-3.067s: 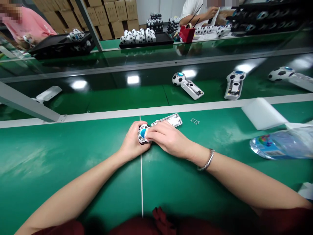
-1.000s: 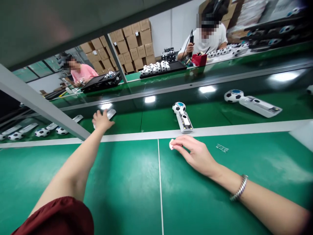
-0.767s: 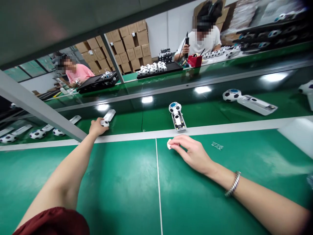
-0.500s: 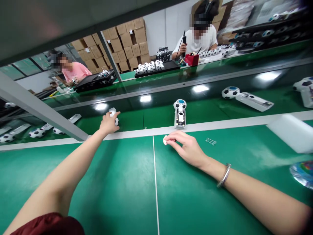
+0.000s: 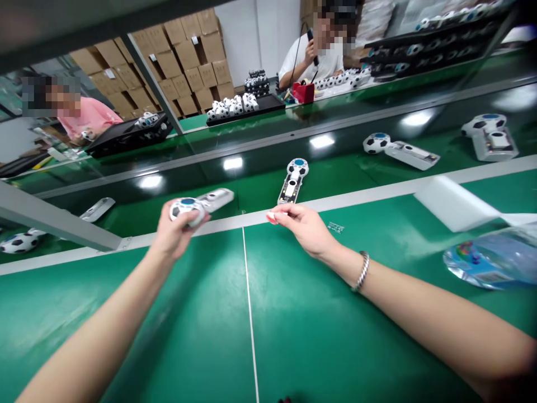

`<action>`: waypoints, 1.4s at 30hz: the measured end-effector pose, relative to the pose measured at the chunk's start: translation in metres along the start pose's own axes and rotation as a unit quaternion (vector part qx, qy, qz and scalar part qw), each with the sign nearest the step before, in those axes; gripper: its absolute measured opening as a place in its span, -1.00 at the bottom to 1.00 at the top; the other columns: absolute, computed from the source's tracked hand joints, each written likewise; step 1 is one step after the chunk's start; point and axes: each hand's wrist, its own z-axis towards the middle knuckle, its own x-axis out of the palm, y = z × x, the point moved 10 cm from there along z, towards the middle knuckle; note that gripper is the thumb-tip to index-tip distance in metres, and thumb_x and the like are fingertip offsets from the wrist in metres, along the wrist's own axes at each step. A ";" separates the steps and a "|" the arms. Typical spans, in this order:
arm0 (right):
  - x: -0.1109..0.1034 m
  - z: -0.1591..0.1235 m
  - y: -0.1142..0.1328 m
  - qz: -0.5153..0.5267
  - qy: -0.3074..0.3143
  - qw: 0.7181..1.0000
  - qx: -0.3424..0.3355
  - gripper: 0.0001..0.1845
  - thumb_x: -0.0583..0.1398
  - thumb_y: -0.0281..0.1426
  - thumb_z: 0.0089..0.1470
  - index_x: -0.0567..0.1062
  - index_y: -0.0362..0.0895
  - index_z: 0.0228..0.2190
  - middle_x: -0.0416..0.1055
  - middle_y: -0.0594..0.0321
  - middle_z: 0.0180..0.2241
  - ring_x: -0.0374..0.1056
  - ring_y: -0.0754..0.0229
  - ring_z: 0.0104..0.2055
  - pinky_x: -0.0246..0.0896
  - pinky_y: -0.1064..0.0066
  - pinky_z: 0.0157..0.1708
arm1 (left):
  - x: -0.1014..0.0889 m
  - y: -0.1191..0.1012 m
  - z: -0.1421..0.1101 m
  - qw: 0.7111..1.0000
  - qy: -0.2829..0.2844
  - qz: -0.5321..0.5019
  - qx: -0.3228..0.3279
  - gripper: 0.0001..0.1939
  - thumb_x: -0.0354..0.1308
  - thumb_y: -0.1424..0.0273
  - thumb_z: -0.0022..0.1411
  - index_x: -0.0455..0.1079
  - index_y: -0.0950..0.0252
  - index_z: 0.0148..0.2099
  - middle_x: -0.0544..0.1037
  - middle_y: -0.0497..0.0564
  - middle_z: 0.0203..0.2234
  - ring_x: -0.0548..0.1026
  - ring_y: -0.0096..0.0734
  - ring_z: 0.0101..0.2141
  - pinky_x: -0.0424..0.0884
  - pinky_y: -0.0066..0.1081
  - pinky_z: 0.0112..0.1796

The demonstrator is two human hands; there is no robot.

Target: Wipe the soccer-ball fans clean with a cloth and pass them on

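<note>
My left hand [image 5: 166, 235] is closed around the ball-shaped head of a white device with a soccer-ball pattern [image 5: 179, 208]; its long white handle points right over the belt. My right hand [image 5: 310, 228] pinches a small white and red piece [image 5: 272, 217] between thumb and fingertips, close to the pale edge strip. Just beyond that hand lies another soccer-ball device [image 5: 292, 182], its handle showing inner parts and a white block. What the small piece is cannot be made out.
More soccer-ball devices [image 5: 413, 154] lie along the green belt. On the bench at right are a white foam-like block [image 5: 455, 202] and a clear plastic bottle [image 5: 482, 262]. A grey post [image 5: 62, 215] stands at left. Two people work across the belt beside black trays [image 5: 268, 104].
My left hand has taken hold of a soccer-ball device and lifted it off the belt. My right hand still pinches the small piece. The view has shifted to the right.
</note>
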 end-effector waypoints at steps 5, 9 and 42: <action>0.011 -0.012 0.017 -0.067 0.032 0.996 -0.052 -0.83 0.22 -0.33 -0.02 0.50 -0.19 -0.38 0.48 0.20 -0.37 0.38 0.26 -0.30 0.30 0.35 -0.22 | 0.079 0.017 -0.094 0.990 0.131 -0.032 -0.044 -0.46 0.28 0.32 -0.16 0.10 0.21 -0.14 0.39 -0.04 -0.31 0.43 -0.41 -0.35 0.40 -0.36 -0.30; 0.021 -0.021 0.028 -0.186 0.049 0.975 -0.115 -0.89 0.19 -0.40 0.02 0.51 -0.17 -0.40 0.47 0.22 -0.36 0.36 0.27 -0.29 0.29 0.41 -0.27 | 0.098 0.018 -0.116 0.971 0.206 0.121 0.022 -0.48 0.26 0.25 -0.07 0.16 0.20 -0.07 0.39 -0.02 -0.26 0.40 -0.38 -0.31 0.35 -0.37 -0.29; 0.043 -0.028 0.025 -0.009 0.109 0.992 -0.057 -0.92 0.19 -0.40 0.03 0.48 -0.14 -0.39 0.44 0.26 -0.36 0.33 0.29 -0.28 0.25 0.39 -0.20 | 0.097 0.014 -0.110 0.957 0.203 0.194 0.073 -0.41 0.25 0.37 -0.13 0.15 0.24 -0.01 0.40 0.03 -0.18 0.42 -0.30 -0.22 0.36 -0.33 -0.21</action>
